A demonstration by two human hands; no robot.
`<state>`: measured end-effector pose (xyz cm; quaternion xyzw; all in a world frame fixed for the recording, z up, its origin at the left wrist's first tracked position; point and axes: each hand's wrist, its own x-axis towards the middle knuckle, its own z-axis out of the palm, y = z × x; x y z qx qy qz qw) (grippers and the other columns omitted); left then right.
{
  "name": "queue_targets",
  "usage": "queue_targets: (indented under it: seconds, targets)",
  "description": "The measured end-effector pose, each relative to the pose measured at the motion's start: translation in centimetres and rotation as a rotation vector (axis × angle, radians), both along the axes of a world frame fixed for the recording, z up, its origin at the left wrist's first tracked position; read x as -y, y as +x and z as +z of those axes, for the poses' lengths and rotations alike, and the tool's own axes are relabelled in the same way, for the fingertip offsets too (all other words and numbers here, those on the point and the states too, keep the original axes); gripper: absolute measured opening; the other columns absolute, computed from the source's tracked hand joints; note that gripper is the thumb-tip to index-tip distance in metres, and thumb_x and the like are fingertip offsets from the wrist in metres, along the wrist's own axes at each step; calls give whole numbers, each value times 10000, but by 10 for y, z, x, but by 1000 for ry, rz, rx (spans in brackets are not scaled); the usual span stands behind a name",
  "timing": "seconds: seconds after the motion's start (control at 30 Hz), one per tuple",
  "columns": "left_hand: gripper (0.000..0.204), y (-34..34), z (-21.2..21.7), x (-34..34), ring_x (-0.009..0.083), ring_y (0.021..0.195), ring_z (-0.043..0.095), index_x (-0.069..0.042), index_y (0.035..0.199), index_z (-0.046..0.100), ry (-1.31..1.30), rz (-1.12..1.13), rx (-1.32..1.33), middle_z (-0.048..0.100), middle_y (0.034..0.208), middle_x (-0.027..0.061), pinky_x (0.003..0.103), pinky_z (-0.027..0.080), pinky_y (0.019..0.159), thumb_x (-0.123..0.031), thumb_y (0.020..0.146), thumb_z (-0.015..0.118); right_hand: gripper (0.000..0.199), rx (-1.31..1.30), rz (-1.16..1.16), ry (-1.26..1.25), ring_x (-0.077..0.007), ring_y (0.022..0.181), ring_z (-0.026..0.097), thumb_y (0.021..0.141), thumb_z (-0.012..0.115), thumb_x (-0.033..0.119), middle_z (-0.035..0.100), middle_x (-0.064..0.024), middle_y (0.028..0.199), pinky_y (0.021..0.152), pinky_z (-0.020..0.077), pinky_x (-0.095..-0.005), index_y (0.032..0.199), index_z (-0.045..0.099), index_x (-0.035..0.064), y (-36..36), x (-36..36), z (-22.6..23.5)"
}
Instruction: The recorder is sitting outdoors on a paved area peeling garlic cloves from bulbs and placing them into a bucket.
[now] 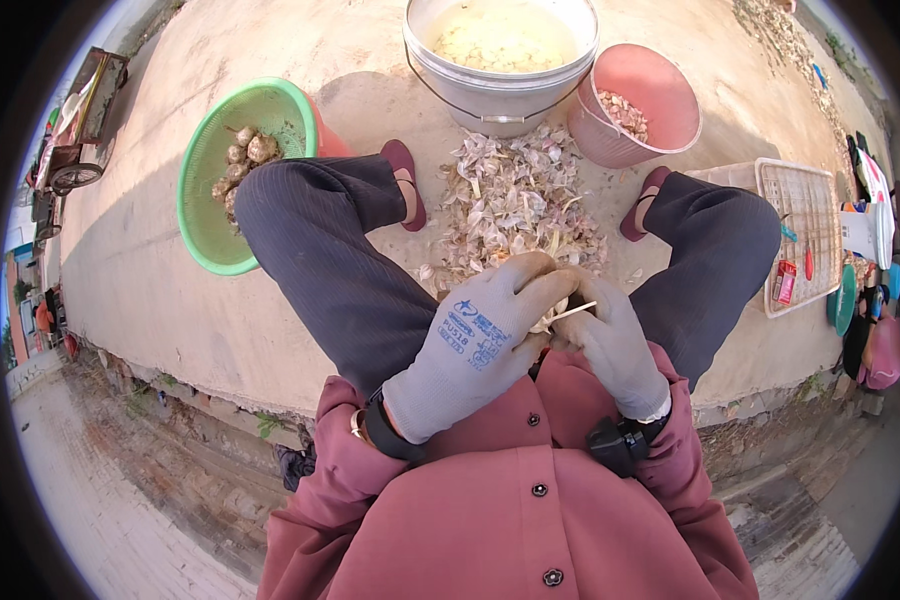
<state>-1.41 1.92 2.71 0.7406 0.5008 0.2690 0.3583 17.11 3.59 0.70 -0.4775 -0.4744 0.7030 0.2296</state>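
My left hand (478, 338) and my right hand (615, 350), both in grey work gloves, meet in front of my lap. Their fingers close around a garlic bulb (543, 325), of which only small pale parts show. A thin whitish stick-like piece (574, 311) juts out between the fingers at my right hand; what it is I cannot make out. Just beyond the hands, a heap of garlic skins (515, 195) lies on the ground between my feet.
A green basket (192, 200) with unpeeled garlic bulbs (260, 149) stands at left. Ahead are a white bucket (500, 100) of peeled cloves in liquid and a pink bucket (660, 80) with cloves (622, 115). A plastic crate (805, 220) sits at right, a cart (85, 130) far left.
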Motion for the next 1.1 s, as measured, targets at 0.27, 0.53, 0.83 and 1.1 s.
queue_targets:
  seconds: [0.27, 0.53, 0.83, 1.1]
  targets:
    - [579, -1, -5, 3, 344, 1107, 622, -69, 1284, 597, -64, 42, 86, 609, 1244, 150, 386, 526, 889, -48, 723, 736, 290, 142, -15, 81, -111, 706, 602, 857, 513, 40, 632, -65, 800, 630, 492, -277, 1114, 619, -44, -3, 3, -4]
    - [630, -8, -11, 8, 211, 1157, 606, -16, 1375, 546, -229, 203, 448, 612, 1259, 124, 324, 471, 996, -37, 769, 714, 310, 8, -93, -110, -92, 735, 645, 1007, 551, 154, 697, -77, 895, 611, 503, -224, 1227, 609, -57, 3, 1, 12]
    - [643, -6, 5, 5, 148, 1170, 571, 41, 1395, 519, -572, 363, 728, 587, 1293, 101, 299, 449, 1019, -29, 785, 708, 446, -391, -239, -163, -103, 700, 605, 1037, 551, 312, 692, -98, 958, 615, 497, -237, 1294, 554, -53, 7, 15, -13]
    - [593, 0, -12, 8, 218, 1131, 605, 12, 1328, 581, -247, 284, 465, 598, 1246, 161, 324, 480, 959, -89, 762, 725, 369, -348, -259, -281, -90, 750, 592, 1015, 586, 279, 657, -66, 936, 665, 484, -229, 1238, 573, -16, -5, 4, -24]
